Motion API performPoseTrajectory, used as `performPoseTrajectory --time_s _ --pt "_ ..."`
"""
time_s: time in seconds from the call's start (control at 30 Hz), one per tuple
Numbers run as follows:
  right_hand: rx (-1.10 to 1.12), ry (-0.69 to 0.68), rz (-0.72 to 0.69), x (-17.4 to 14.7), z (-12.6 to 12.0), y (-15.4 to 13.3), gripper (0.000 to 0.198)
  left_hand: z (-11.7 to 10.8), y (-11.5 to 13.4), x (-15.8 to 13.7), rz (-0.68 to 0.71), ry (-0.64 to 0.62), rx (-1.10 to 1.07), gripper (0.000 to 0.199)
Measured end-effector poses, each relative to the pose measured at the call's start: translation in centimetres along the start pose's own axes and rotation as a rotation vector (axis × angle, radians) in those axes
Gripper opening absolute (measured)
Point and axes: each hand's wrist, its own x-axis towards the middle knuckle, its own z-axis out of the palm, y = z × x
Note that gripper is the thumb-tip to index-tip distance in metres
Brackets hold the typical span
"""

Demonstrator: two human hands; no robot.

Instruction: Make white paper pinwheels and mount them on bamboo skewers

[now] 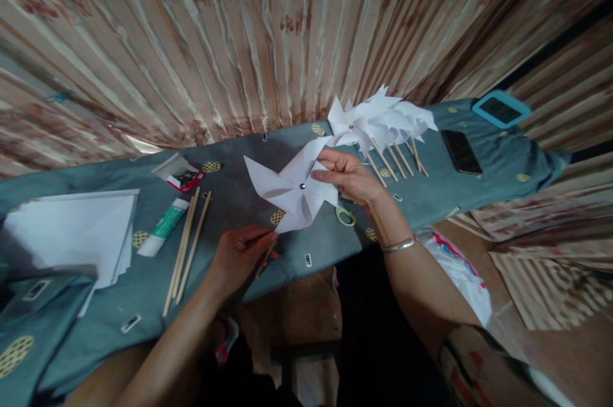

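Note:
A white paper pinwheel [293, 190] with a metal pin at its centre is held up over the near edge of the table. My left hand [243, 259] is closed around its wooden stick [261, 264], of which only the lower end shows below the fingers. My right hand [348, 176] pinches a paper blade at the upper right, thumb in front. To the right lie several white pinwheels [378, 119] in an overlapping row, their sticks pointing toward me. Scissors with a pale green handle [345, 216] lie partly hidden behind the held pinwheel.
On the cloth-covered table [230, 170], a stack of white paper [71, 234], a glue stick [163, 228], several loose sticks [184, 253] and an opened red-and-white box [179, 174] lie leftward. A phone [461, 151] and blue-framed device [501, 108] are at right. A curtain [268, 43] hangs behind.

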Motion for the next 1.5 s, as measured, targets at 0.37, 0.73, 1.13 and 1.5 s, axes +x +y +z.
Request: performPoseTrajectory --time_s 0.37,0.73,1.13,1.5 --pt "-0.041 0.028 -0.014 0.4 -0.5 0.7 0.046 0.3 -0.3 0.0 -0.119 0.009 -0.166 0.035" --pt "0.067 0.093 -0.013 0.7 0.1 0.8 0.044 0.2 -0.8 0.1 -0.071 -0.007 -0.166 0.036" --pt "0.157 0.24 0.006 1.4 1.4 2.1 0.041 0.8 -1.3 0.2 -0.05 0.07 -0.222 0.035" --pt "0.273 0.209 0.036 1.5 3.2 2.5 0.035 1.2 -1.7 0.5 -0.009 0.145 -0.267 0.034"
